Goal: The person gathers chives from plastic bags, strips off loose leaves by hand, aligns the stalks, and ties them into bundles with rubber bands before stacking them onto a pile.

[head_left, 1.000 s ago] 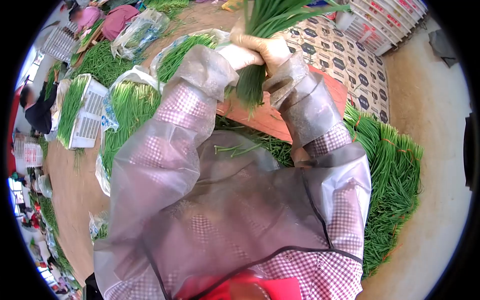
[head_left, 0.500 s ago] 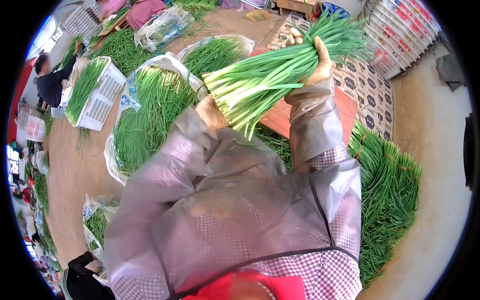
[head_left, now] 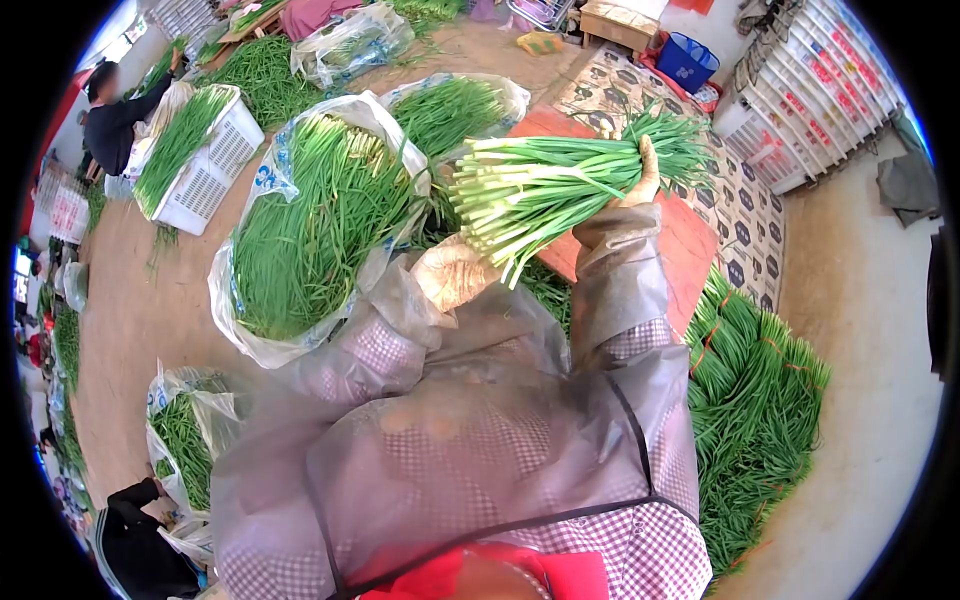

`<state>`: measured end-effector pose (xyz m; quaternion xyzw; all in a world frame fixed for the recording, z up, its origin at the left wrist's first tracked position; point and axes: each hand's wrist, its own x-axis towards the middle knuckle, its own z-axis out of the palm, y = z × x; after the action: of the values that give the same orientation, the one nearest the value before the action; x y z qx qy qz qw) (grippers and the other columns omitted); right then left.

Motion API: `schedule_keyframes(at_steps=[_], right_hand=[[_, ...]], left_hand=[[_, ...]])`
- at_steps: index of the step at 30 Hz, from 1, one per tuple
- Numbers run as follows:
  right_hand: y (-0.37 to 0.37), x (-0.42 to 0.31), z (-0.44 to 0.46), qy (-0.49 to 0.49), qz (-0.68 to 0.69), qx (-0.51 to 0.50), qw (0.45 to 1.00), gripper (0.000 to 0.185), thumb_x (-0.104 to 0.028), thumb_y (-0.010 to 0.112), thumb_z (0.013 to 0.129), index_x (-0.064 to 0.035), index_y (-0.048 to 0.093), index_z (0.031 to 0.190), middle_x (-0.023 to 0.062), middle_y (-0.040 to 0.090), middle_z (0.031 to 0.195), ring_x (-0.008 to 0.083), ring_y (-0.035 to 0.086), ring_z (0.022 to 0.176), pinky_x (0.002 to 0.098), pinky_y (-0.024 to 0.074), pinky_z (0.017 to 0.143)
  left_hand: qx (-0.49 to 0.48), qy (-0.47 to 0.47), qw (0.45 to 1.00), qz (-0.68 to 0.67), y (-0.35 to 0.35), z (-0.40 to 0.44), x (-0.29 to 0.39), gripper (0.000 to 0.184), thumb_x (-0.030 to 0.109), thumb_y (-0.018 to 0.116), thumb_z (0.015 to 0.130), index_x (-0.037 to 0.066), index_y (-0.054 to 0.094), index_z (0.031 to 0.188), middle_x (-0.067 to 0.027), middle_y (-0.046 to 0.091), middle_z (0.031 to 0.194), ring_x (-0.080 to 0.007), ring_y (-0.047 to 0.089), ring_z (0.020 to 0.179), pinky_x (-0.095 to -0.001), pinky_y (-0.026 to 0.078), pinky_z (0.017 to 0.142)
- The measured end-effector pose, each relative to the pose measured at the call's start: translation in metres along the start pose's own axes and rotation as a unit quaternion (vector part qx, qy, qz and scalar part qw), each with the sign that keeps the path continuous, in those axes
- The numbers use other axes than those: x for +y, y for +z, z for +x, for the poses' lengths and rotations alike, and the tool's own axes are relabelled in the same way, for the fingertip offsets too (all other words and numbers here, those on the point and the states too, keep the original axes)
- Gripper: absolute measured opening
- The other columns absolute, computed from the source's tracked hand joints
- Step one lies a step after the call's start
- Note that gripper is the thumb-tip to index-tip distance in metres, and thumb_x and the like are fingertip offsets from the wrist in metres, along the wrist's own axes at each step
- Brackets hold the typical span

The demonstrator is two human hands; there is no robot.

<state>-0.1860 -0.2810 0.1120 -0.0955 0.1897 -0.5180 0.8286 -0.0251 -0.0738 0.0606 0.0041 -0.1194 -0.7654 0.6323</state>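
Observation:
A thick bunch of garlic chives [head_left: 545, 185] lies almost level in front of me, pale stalk ends to the left and green leaf tips to the right. Around its leafy part my gloved right hand [head_left: 643, 180] is closed, thumb on top. My left hand [head_left: 457, 272], in a stained glove, is just below the pale ends. Its fingers look extended and flat, close to the lowest stalks; whether they touch is unclear. Beneath the bunch is a reddish board [head_left: 690, 240].
Tied chive bundles [head_left: 750, 400] are piled to my right. On the left stand an open plastic sack [head_left: 225, 290] of loose chives and a white crate [head_left: 205, 190]. A person in dark clothes [head_left: 115, 125] is beyond the crate. Stacked white crates [head_left: 810, 95] line the back right.
My left hand has come away from around the stalk ends and opened below them. The bunch has moved lower and turned more level, still in my right hand. The view has shifted slightly.

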Motion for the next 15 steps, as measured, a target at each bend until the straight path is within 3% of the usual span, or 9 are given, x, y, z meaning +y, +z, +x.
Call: schedule_keyframes(at_steps=[4, 7, 8, 11, 15], right_hand=[[0.007, 0.004, -0.002, -0.033, -0.022, 0.028, 0.999, 0.05, -0.04, 0.061, 0.079, 0.0017, 0.059, 0.106, 0.0141, 0.063, 0.097, 0.0274, 0.06, 0.084, 0.0416, 0.0497, 0.079], [0.004, 0.002, 0.003, -0.02, -0.007, 0.021, 1.0, 0.044, -0.038, 0.06, 0.08, 0.001, 0.061, 0.101, 0.0134, 0.065, 0.093, 0.0274, 0.06, 0.082, 0.0419, 0.0499, 0.079], [0.003, 0.002, 0.005, -0.01, -0.003, 0.016, 1.0, 0.042, -0.037, 0.06, 0.08, 0.0005, 0.061, 0.099, 0.0129, 0.065, 0.092, 0.0274, 0.061, 0.082, 0.0419, 0.05, 0.078], [0.001, 0.004, 0.013, -0.027, -0.002, 0.038, 0.999, 0.04, -0.036, 0.059, 0.08, -0.0001, 0.062, 0.097, 0.0117, 0.065, 0.09, 0.0277, 0.061, 0.081, 0.042, 0.0503, 0.079], [0.005, 0.002, 0.009, -0.036, 0.001, 0.041, 0.999, 0.041, -0.036, 0.059, 0.08, 0.0002, 0.061, 0.099, 0.0128, 0.065, 0.093, 0.0289, 0.061, 0.082, 0.0434, 0.0499, 0.08]], left_hand=[[0.014, 0.04, 0.998, 0.043, -0.01, 0.0, 0.0, 0.045, 0.002, 0.056, 0.085, -0.005, 0.043, 0.128, -0.0183, 0.052, 0.127, -0.0277, 0.054, 0.116, -0.0375, 0.045, 0.1], [-0.005, 0.032, 0.999, 0.035, -0.014, 0.0, 0.005, 0.042, 0.001, 0.058, 0.085, -0.003, 0.046, 0.125, -0.0137, 0.059, 0.114, -0.0187, 0.061, 0.095, -0.0346, 0.051, 0.09], [-0.004, 0.032, 0.999, 0.034, -0.012, -0.002, 0.006, 0.042, 0.001, 0.058, 0.085, -0.003, 0.046, 0.125, -0.0137, 0.059, 0.114, -0.0187, 0.061, 0.095, -0.0346, 0.051, 0.09], [0.096, 0.017, 0.992, 0.085, -0.004, -0.01, 0.008, 0.035, -0.002, 0.056, 0.086, -0.001, 0.048, 0.121, -0.0102, 0.06, 0.103, -0.0164, 0.061, 0.083, -0.0319, 0.052, 0.086], [0.133, 0.013, 0.986, 0.101, -0.004, -0.032, 0.017, 0.026, -0.004, 0.055, 0.086, 0.0, 0.051, 0.112, -0.0098, 0.059, 0.101, -0.0161, 0.061, 0.081, -0.0325, 0.052, 0.089]])
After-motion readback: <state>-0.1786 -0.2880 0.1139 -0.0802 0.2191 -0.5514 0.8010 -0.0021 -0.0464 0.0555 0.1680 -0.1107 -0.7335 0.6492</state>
